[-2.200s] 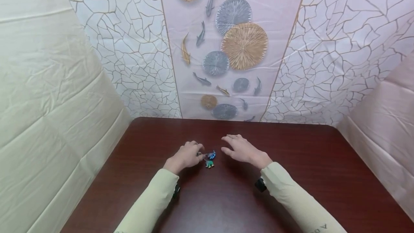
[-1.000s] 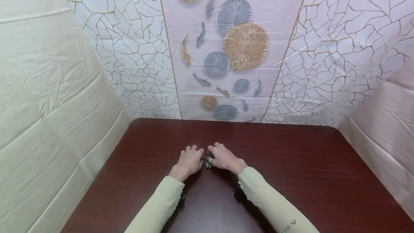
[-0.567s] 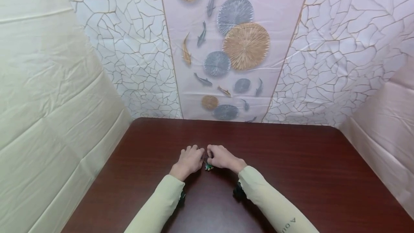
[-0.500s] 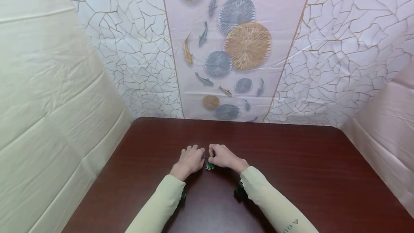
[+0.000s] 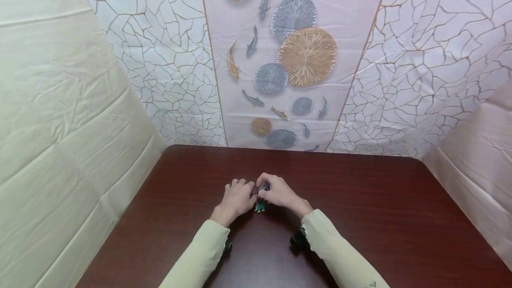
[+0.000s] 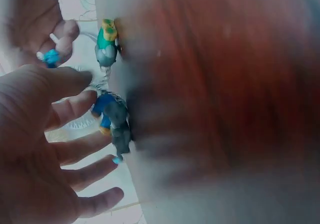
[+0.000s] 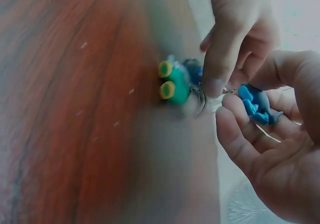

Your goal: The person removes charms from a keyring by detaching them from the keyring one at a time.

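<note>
Several small rubbery figurine keychains are near the middle of the table. A green and yellow figurine with a grey head lies between my hands. My left hand pinches with thumb and index finger at the metal ring and its chain. Below those fingers in the left wrist view is a blue and grey figurine. My right hand holds another blue and grey figurine, which sits against its curled fingers in the right wrist view. A short link runs from it toward the left fingertips.
The dark red-brown table has rounded far corners. Behind it hangs a patterned cloth with fish and round shapes, and a pale cloth borders the left side. A dark wrist device shows under the right sleeve.
My right hand came in from the right to the keychains and took hold of a blue figurine. In the last half second it has lifted and tilted slightly, showing the figurine; the left hand stays nearly still.
</note>
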A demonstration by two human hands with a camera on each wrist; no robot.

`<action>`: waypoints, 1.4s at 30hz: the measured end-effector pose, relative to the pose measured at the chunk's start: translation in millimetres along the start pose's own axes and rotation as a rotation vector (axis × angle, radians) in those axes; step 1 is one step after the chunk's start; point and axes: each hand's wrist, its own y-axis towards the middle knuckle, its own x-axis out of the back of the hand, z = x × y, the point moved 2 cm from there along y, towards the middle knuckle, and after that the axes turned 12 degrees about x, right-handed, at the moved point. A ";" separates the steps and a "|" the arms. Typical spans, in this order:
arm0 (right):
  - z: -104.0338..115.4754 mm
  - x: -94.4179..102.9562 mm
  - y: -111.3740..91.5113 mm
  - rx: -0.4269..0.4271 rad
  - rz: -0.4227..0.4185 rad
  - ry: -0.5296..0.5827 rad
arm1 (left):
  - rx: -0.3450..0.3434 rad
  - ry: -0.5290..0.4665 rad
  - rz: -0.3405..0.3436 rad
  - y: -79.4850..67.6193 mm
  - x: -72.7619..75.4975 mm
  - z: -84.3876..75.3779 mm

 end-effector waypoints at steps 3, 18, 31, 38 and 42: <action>6.8 5.4 -0.1 -0.013 -0.018 0.045 | -0.020 -0.045 -0.029 -0.2 1.3 -2.1; 41.9 48.1 -5.3 0.013 -0.148 0.161 | -0.148 -0.324 -0.264 -10.6 31.9 -16.1; 65.1 74.8 -14.4 0.072 -0.150 0.092 | -0.192 -0.498 -0.271 -25.4 53.4 -40.3; 80.1 90.0 -27.6 0.096 -0.142 -0.004 | -0.135 -0.596 -0.256 -31.2 64.8 -46.3; 86.3 95.8 -33.5 0.104 -0.147 -0.060 | -0.131 -0.626 -0.282 -34.3 74.5 -50.3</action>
